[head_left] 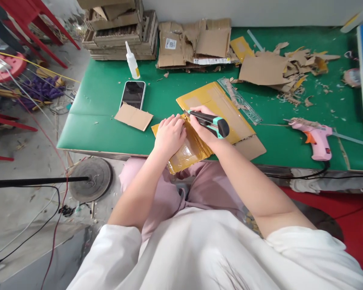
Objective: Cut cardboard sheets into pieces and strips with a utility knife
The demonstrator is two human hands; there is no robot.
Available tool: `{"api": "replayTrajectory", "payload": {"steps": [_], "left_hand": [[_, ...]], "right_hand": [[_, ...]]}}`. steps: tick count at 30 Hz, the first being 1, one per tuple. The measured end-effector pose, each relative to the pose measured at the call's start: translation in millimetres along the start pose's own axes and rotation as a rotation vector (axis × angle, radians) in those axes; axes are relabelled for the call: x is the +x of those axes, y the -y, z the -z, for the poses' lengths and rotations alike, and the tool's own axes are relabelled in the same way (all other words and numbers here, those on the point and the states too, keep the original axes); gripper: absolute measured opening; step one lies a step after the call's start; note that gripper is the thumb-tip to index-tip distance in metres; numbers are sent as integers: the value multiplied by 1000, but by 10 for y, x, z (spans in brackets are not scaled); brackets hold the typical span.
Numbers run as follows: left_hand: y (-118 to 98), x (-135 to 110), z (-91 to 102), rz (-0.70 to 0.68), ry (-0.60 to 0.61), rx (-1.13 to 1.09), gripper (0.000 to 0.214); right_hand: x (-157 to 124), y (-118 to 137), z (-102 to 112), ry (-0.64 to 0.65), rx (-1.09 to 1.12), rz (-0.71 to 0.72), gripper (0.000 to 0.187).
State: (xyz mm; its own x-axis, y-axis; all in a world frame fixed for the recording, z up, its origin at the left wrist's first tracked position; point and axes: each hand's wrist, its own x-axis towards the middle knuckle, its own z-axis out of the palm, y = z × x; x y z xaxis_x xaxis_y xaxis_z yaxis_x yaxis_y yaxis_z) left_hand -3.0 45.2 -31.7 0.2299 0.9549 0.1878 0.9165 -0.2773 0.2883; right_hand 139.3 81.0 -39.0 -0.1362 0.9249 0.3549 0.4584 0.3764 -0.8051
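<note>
My right hand (206, 131) is closed around a black and teal utility knife (210, 121), its tip pointing left onto a yellow-brown cardboard piece (187, 151) that overhangs the near edge of the green table (109, 129). My left hand (170, 135) presses flat on that same piece just left of the knife, fingers together and curled slightly. A larger yellow cardboard sheet (218, 105) lies under and behind both hands.
A phone (133, 94), a small cardboard rectangle (133, 117) and a white glue bottle (132, 61) lie to the left. A clear ruler (242, 102), cardboard scraps (284, 68) and a pink glue gun (316, 139) are right. Stacked cardboard (121, 28) stands at the back.
</note>
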Motion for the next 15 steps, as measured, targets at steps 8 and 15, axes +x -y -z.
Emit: {"api": "replayTrajectory", "payload": {"steps": [8,15], "left_hand": [[16,-11,-7,-9,-19,9,30],[4,-9,-2,19,-6,29,35]], "right_hand": [[-13,4,-7,-29,16,-15,21],[-40,33,-6,-11,-148,55,20]]}}
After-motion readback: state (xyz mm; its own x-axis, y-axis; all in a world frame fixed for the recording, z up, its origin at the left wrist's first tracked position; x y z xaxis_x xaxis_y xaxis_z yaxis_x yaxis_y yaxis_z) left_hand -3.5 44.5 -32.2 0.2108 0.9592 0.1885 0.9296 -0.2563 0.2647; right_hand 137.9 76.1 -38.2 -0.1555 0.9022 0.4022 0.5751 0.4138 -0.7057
